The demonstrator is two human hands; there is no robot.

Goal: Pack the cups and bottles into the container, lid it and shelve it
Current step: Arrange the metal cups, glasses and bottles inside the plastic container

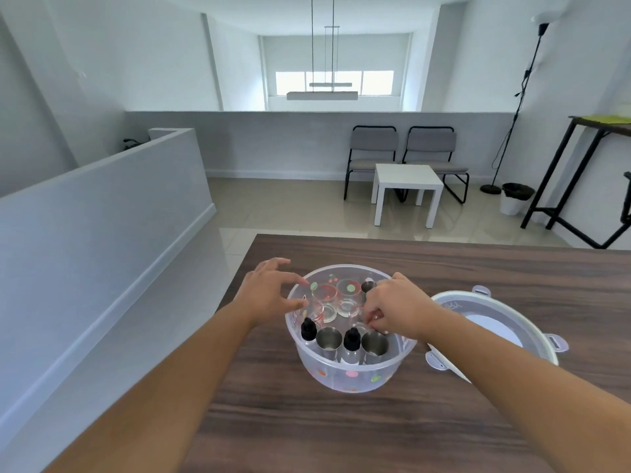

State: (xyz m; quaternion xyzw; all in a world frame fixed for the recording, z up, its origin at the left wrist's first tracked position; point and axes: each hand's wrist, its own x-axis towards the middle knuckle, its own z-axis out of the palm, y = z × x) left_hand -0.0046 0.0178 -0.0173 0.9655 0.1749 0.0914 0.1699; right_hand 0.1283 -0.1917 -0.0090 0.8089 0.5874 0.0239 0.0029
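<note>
A clear round container (348, 370) with coloured dots stands on the dark wooden table (341, 431). Inside it, near me, are two black-capped bottles (351, 339) and two steel cups (328, 339). Several clear glass cups (325, 296) and another steel cup (368, 287) sit farther back. My left hand (273, 291) hovers at the container's left rim with its fingers spread, holding nothing. My right hand (396, 308) reaches into the right side, its fingertips pinched on a small clear cup (358, 325) that it mostly hides.
The container's white-and-clear lid (495, 322), with clip tabs, lies on the table just right of the container, partly under my right forearm. The table's far edge is close behind the container. Beyond it are a tiled floor, a white side table (406, 186) and two chairs.
</note>
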